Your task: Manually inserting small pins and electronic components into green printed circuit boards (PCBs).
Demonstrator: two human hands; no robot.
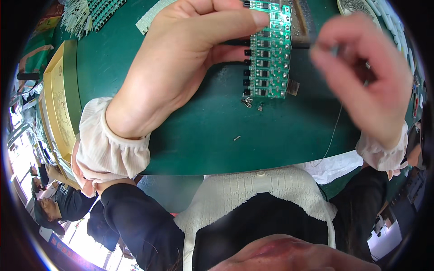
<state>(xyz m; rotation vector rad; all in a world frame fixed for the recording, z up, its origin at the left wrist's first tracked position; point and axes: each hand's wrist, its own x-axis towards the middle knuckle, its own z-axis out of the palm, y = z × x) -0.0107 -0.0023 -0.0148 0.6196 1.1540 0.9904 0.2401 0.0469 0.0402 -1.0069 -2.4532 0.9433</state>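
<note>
My left hand (181,49) is closed on a green circuit board panel (271,67), thumb on its face and fingers behind its left edge. The panel is a row of small joined boards, with black parts sticking out on the left and shiny solder spots on the right. To the right of it, my right hand (368,72) is raised, thumb and forefinger pinched together and blurred by motion. A thin silvery wire (335,128) runs from beneath that hand down to the table's near edge. The wire appears to be in my right hand, though its held part is mostly hidden.
Metal bits (247,102) lie below the panel on the green table (194,149). A gold box (61,95) stands left. More circuit panels (106,11) and a pale bundle (77,20) sit far left. A brownish block (299,22) and round metal dish (359,7) are far right.
</note>
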